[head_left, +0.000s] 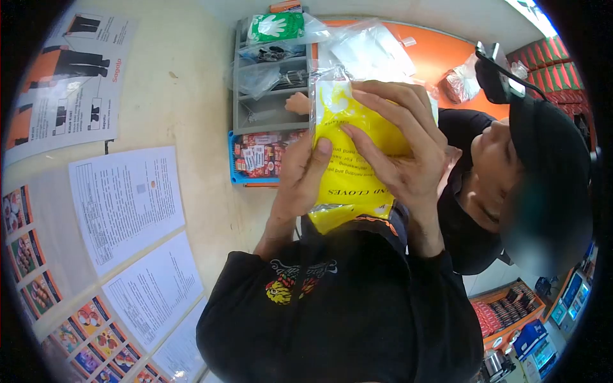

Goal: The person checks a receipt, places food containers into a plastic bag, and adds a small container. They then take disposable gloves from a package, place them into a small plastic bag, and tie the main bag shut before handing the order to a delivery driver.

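A yellow plastic pack of gloves (357,163), printed with "GLOVES", is held up in front of my chest, its text upside down in the head view. My left hand (297,175) grips its left edge, thumb on the front and fingers hidden behind. On the right, my right hand (408,140) holds the pack with thumb and fingers bent over its front face. Clear wrapping shows along the left and upper edges.
Behind the pack stand a grey divided tray (271,102) and a blue basket (233,159) of red packets. Another person's hand (297,103) reaches into the tray. A person in a black cap (555,121) stands close at right. Printed sheets (128,204) hang at left.
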The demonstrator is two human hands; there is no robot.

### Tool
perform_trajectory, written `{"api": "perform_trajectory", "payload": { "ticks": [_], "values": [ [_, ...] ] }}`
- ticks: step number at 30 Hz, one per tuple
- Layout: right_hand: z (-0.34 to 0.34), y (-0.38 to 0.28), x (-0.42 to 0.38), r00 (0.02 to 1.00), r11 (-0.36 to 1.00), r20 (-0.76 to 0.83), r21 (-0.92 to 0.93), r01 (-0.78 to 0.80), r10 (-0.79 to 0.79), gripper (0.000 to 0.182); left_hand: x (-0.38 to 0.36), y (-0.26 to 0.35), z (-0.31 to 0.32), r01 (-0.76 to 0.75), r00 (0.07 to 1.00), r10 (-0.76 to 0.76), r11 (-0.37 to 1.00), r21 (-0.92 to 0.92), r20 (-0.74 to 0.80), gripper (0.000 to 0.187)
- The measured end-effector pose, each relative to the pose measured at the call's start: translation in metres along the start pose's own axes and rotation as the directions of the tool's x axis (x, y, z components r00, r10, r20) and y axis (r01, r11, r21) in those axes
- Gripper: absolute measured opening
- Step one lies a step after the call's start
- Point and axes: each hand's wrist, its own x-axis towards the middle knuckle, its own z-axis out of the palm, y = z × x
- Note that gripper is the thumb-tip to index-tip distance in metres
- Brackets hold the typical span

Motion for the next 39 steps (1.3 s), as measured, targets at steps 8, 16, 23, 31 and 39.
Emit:
{"api": "perform_trajectory", "payload": {
  "ticks": [8, 16, 23, 31, 39],
  "values": [
    [0.011, -0.004, 0.003, 0.997, 0.996, 0.026, 0.046, 0.074, -0.076, 0.033, -0.006, 0.015, -0.015, -0.224, 0.973, 0.23, 0.936, 0.271, 0.01, 0.032],
    [0.038, -0.014, 0.018, 0.965, 0.974, 0.141, 0.086, 0.211, -0.222, 0.029, -0.018, 0.025, -0.045, -0.231, 0.97, 0.236, 0.838, 0.495, 0.053, 0.031],
    [0.057, -0.016, 0.042, 0.928, 0.94, 0.196, 0.197, 0.278, -0.316, 0.029, -0.024, 0.028, -0.079, -0.335, 0.936, 0.323, 0.71, 0.62, 0.136, 0.041],
    [0.083, -0.024, 0.056, 0.911, 0.938, 0.239, 0.172, 0.301, -0.336, 0.029, -0.023, 0.03, -0.11, -0.392, 0.918, 0.335, 0.695, 0.603, 0.211, 0.047],
    [0.081, -0.012, 0.05, 0.872, 0.972, 0.443, 0.191, 0.134, -0.207, 0.019, -0.005, 0.026, -0.138, -0.442, 0.891, 0.17, 0.54, 0.717, 0.421, 0.049]
  ]
}}
